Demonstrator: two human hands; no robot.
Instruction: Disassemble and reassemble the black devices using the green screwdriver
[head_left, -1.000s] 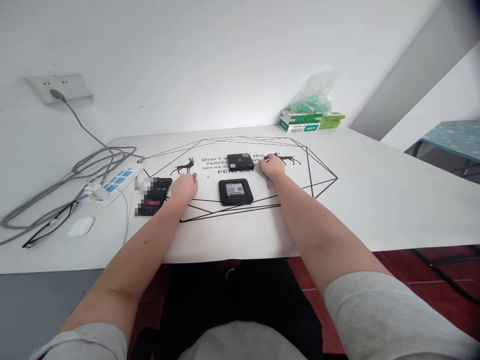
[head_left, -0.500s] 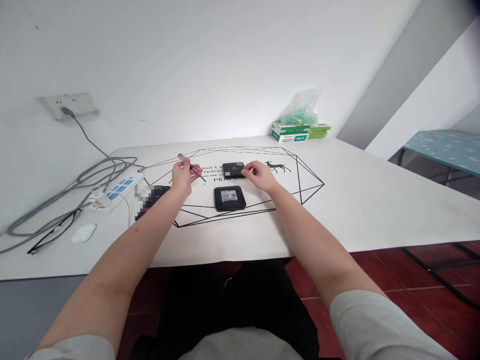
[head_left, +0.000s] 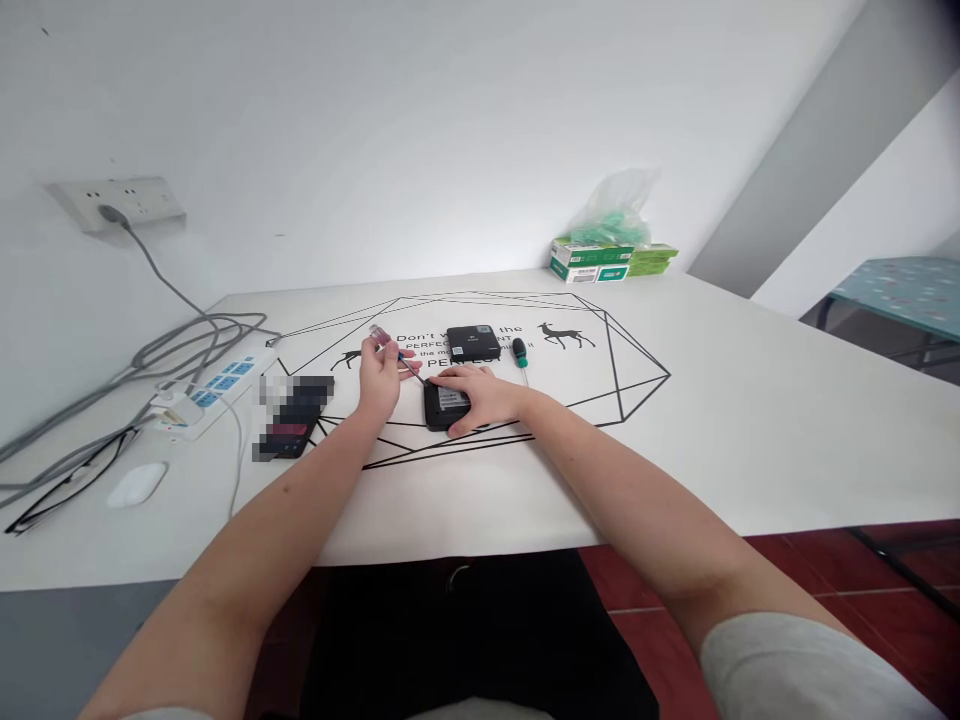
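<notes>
Head view: I saw the left hand (head_left: 383,374) gripping a screwdriver (head_left: 379,335), slanted rightward toward the far-left corner of the nearer box (head_left: 448,404), which the right hand (head_left: 489,396) clasped flat on the table (head_left: 675,455).

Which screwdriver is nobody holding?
The black-and-green-handled screwdriver, lying on the table beside the farther black box. The other, the screwdriver with the clear, reddish handle, is in the left hand.

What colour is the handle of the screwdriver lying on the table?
The screwdriver handle is black and green, showing best in the head view.
</notes>
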